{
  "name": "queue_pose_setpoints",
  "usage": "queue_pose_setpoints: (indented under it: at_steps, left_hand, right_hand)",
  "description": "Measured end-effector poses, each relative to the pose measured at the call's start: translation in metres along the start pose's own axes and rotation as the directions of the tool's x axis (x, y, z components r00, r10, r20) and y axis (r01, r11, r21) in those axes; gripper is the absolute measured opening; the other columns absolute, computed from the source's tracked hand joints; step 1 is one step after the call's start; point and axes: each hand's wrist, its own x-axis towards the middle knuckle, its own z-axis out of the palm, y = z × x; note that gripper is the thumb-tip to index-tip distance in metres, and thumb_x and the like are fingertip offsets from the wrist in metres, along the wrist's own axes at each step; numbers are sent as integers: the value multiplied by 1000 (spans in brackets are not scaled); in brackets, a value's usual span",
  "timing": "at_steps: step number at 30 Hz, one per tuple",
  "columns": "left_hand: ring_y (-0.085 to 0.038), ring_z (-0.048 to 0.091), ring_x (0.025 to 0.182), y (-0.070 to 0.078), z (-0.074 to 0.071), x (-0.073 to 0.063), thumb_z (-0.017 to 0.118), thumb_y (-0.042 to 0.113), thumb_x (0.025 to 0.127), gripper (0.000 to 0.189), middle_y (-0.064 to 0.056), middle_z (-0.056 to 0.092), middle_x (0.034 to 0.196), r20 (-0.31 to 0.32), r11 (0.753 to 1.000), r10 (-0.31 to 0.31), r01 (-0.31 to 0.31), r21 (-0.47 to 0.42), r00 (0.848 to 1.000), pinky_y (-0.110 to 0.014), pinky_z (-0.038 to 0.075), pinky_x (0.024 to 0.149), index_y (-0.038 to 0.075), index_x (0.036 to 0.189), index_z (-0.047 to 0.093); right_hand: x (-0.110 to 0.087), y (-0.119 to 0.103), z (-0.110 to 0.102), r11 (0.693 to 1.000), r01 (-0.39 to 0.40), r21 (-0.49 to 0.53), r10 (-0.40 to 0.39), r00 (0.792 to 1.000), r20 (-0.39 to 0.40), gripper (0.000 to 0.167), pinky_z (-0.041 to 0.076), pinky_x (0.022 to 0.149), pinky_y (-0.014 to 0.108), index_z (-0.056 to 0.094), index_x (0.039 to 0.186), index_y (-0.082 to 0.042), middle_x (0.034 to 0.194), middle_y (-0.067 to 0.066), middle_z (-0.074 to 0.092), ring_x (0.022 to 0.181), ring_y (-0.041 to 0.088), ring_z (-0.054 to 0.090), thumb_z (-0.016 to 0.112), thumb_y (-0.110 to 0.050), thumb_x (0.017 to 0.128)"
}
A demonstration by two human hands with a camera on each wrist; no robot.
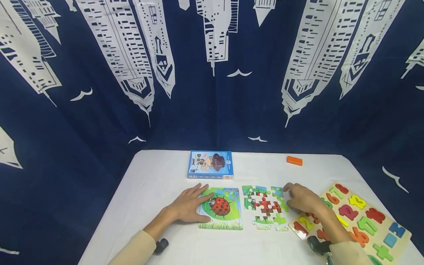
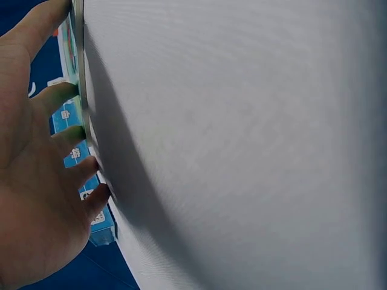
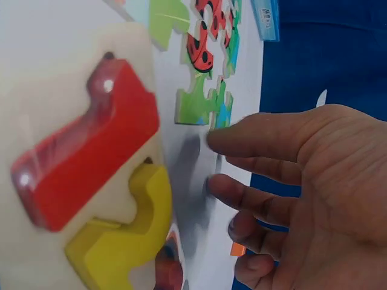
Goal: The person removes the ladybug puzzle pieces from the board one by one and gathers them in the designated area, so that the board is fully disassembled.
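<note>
My left hand (image 1: 189,205) lies spread at the left edge of a square ladybug picture board (image 1: 225,217), fingertips and thumb on its surface. In the left wrist view its fingers (image 2: 68,140) are spread along the board's edge. To the right, loose jigsaw pieces (image 1: 266,207) with parts of the same ladybug lie in a square layout with gaps. My right hand (image 1: 302,198) hovers beside the upper right corner piece (image 1: 276,191). In the right wrist view, its thumb and loosely bent fingers stand apart with nothing between them, thumb tip close to a green piece (image 3: 195,109).
A wooden number board (image 1: 346,217) with colourful digits lies at the right under my right forearm. Behind the picture board is a blue box (image 1: 210,165). An orange block (image 1: 294,161) sits at the back right of the white table (image 1: 159,165), before a dark blue patterned curtain (image 1: 215,110).
</note>
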Motion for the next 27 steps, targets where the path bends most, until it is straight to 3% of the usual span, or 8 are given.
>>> queue_pose_setpoints:
  at_steps: [5,13,16,19,23,27]
  left_hand:
    - [-31,10,139,1,-3,0,45,78,74,87,-3,12,154,3,1000,3,-3,-17,1000,-55,19,106,28,144,32]
    - [-32,7,139,1,-6,-5,53,80,66,99,-9,9,154,12,997,33,-32,-70,999,-54,14,107,26,145,30]
    - [-32,5,139,0,-5,-7,56,81,61,106,-9,6,154,22,997,35,-34,-69,999,-53,12,108,27,146,27]
    - [-32,4,139,-2,-4,-8,58,81,58,109,-9,5,154,31,997,33,-31,-65,999,-52,11,108,28,147,25]
    - [-32,3,139,-2,-4,-9,57,82,58,108,-8,5,154,33,998,39,-37,-58,999,-52,11,109,28,147,25]
    - [-31,3,139,-2,-4,-9,55,82,60,108,-7,4,155,41,997,39,-36,-62,998,-52,10,109,28,147,24]
  right_hand:
    - [6,-18,4,998,61,32,-58,994,-92,40,42,57,31,56,118,-5,85,4,52,70,17,48,66,-18,82]
    - [17,-91,42,964,205,168,-191,977,-97,29,43,48,27,63,112,-14,77,-6,53,58,10,50,67,-21,84]
    - [18,-118,56,933,322,164,-309,946,-98,26,44,56,26,66,108,-15,79,-10,54,65,7,50,68,-21,83]
    - [18,-141,68,881,446,159,-438,895,-84,25,44,63,25,68,107,-15,84,-11,57,73,6,51,68,-23,83]
    - [16,-166,82,824,548,144,-547,836,-54,33,43,61,22,67,114,-14,89,-8,58,73,6,49,68,-28,84]
    - [14,-183,92,806,583,109,-580,813,-53,39,40,57,19,65,118,-13,83,-8,54,69,5,44,68,-31,84]
